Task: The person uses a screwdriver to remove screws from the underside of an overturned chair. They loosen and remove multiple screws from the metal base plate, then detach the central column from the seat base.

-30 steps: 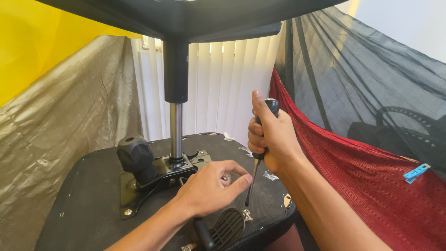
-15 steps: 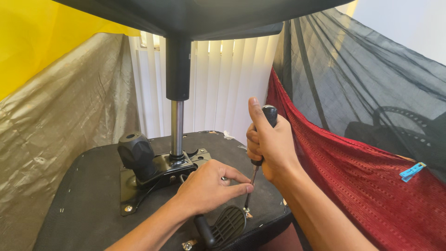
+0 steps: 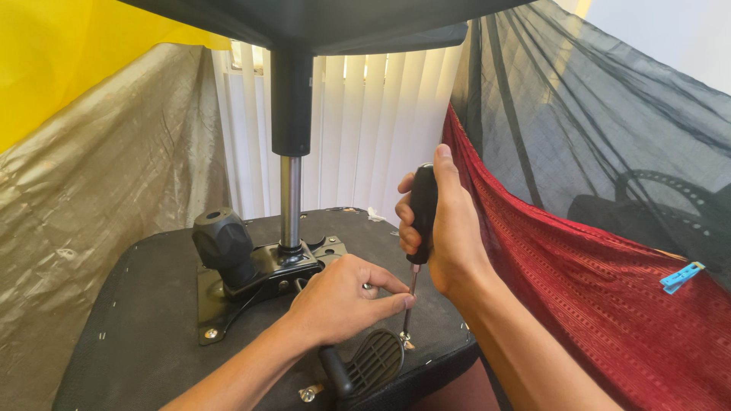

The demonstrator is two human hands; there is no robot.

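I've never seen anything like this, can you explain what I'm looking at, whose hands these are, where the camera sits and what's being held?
The camera is worn on a person's head and looks down at their own two bare hands. In front lies an upturned office chair seat, black, with its metal column standing up from a mounting plate beside a round black knob. The right hand grips a black-handled screwdriver, held upright, tip down at a screw near the seat's edge. The left hand pinches the shaft to steady it. A black lever paddle lies just below.
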